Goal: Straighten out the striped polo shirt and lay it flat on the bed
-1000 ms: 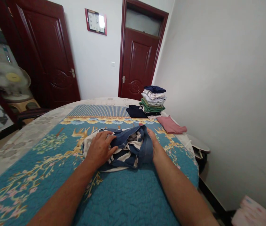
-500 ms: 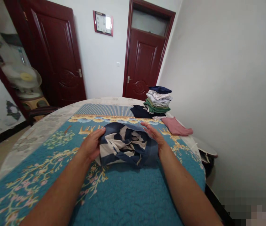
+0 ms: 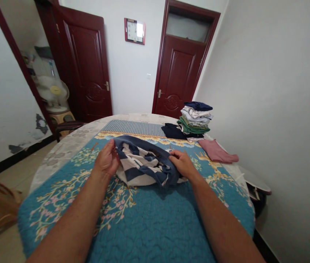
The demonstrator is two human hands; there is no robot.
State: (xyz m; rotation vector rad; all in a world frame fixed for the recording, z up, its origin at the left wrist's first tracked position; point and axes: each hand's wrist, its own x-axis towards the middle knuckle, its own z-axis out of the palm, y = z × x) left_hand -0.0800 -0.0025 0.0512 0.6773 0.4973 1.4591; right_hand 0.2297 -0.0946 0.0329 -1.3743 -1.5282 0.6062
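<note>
Left hand (image 3: 106, 159) and right hand (image 3: 182, 163) are both on the navy hem (image 3: 141, 144) of a striped top (image 3: 138, 170) lying on the teal quilt (image 3: 144, 226). Fingers (image 3: 176, 155) are curled, can't tell if they're gripping. Soft fabric like this could slip free on a careless tug and bunch up.

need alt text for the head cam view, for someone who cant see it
The left hand and right hand hold a bunched navy-and-white striped garment on a teal floral quilt, with a stack of folded clothes beyond.
</note>
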